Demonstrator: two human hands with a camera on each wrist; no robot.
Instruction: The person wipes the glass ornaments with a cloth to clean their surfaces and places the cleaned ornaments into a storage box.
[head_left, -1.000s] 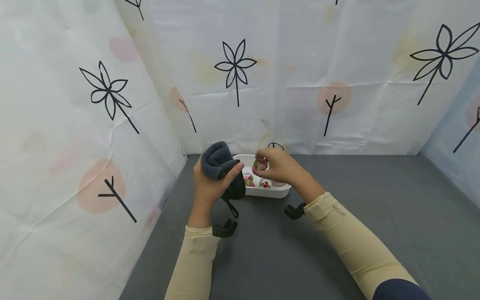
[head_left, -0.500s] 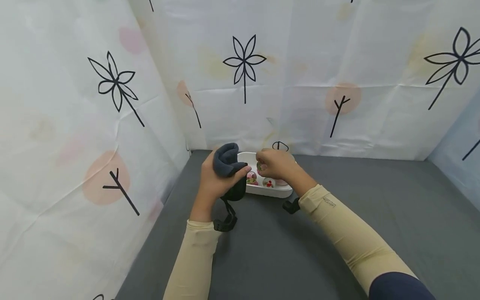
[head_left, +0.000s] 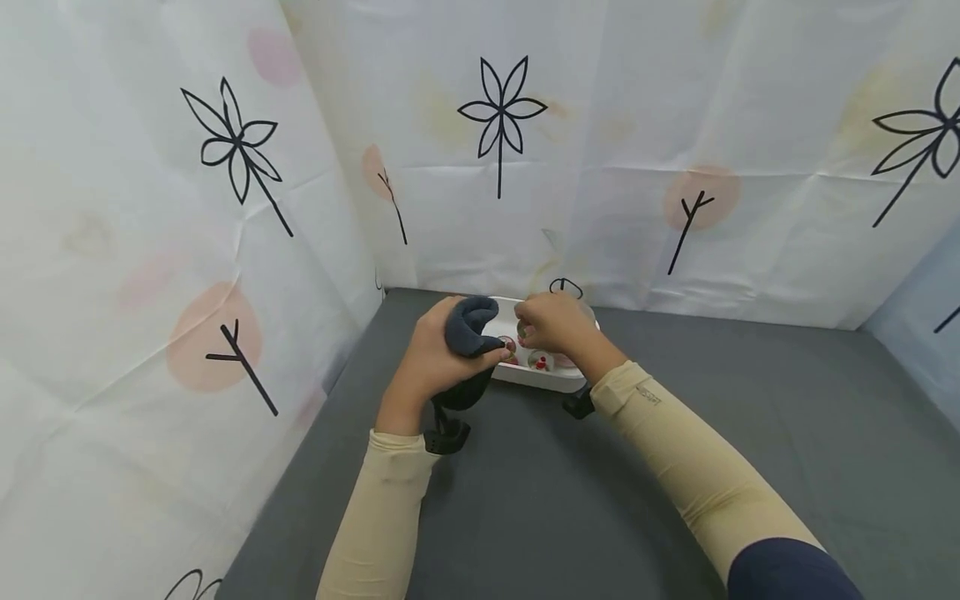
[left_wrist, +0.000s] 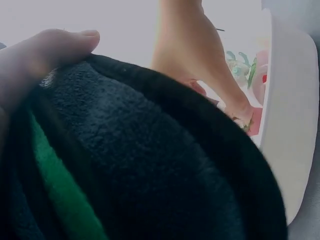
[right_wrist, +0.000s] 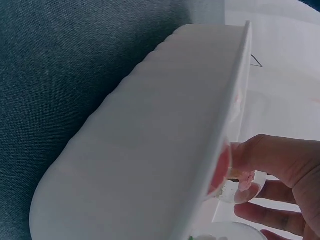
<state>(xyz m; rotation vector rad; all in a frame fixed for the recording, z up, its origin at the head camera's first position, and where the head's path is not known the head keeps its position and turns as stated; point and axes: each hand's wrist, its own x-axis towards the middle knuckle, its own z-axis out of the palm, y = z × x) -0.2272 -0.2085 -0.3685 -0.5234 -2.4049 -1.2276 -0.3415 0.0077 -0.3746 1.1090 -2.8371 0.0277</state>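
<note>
My left hand (head_left: 431,358) grips a dark blue-grey fleecy piece of fabric (head_left: 468,325), folded over, thumb along its near side. In the left wrist view, black edging and a green strip show on this fabric. Over the white tray (head_left: 532,379), my right hand (head_left: 561,325) pinches a clear round piece (right_wrist: 244,181) with pink inside, thumb opposite the fingers. The tray's wall hides part of this grip in the right wrist view. More clear round pieces lie in the tray, one with a red figure (head_left: 541,361).
The tray stands on a grey-covered table (head_left: 600,483), close to the rear fabric wall (head_left: 600,150) printed with flowers and twigs. A similar side wall (head_left: 135,292) rises at left. Dark camera mounts (head_left: 446,436) hang under both wrists.
The left hand and its fabric have moved right, overlapping more of the tray's left end. My right hand's fingers have turned downward over the tray, covering more of the pinched piece. The head view has shifted slightly.
</note>
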